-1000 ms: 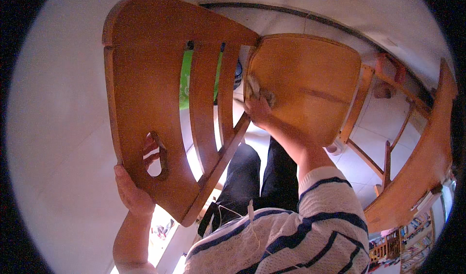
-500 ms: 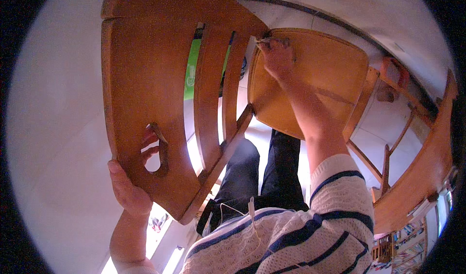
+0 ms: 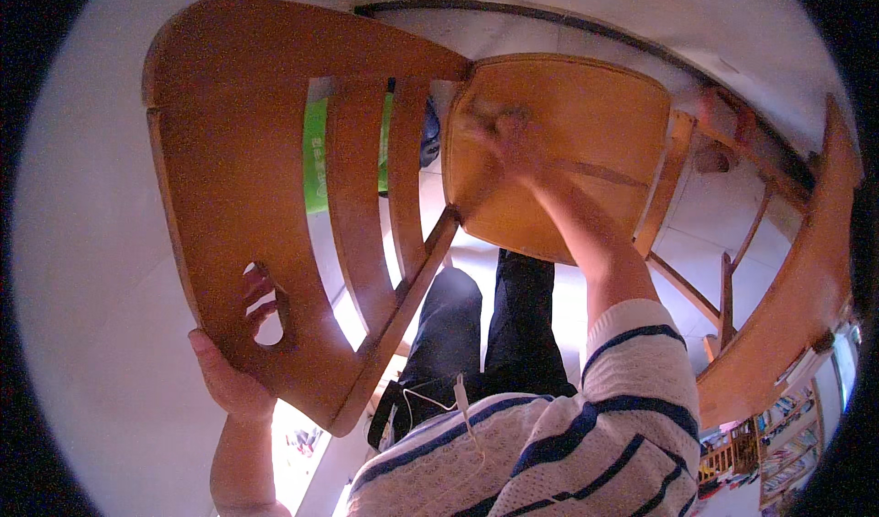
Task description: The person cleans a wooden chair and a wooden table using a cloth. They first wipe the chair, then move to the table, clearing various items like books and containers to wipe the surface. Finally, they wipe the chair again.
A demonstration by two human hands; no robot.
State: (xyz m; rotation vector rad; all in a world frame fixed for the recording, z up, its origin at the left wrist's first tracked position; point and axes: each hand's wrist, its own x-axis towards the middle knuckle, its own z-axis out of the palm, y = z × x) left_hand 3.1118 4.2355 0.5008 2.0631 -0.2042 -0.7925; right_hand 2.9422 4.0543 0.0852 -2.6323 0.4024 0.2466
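Note:
A brown wooden chair fills the middle of the view, its slatted backrest [image 3: 211, 178] to the left and its lighter seat [image 3: 591, 105] to the right. My left hand [image 3: 233, 384] grips the backrest's outer edge near the oval hole. Its thumb lies along the edge, and its fingers show through the hole from behind. Over the left part of the seat, my right hand [image 3: 508, 141] is smeared by motion. Whether it holds anything does not show clearly.
Behind the slats lies a green printed bag [image 3: 316, 155]. A curved wooden table edge [image 3: 778, 325] runs along the right, with chair rails below. Bookshelves [image 3: 789, 453] stand at the lower right. My dark-trousered legs [image 3: 526, 325] are beneath the chair. A white cable [image 3: 462, 402] hangs at my front.
My right hand has moved from the seat's far left corner, by the backrest, down onto the seat surface. The chair appears lower and further left in view. My left hand keeps its grip.

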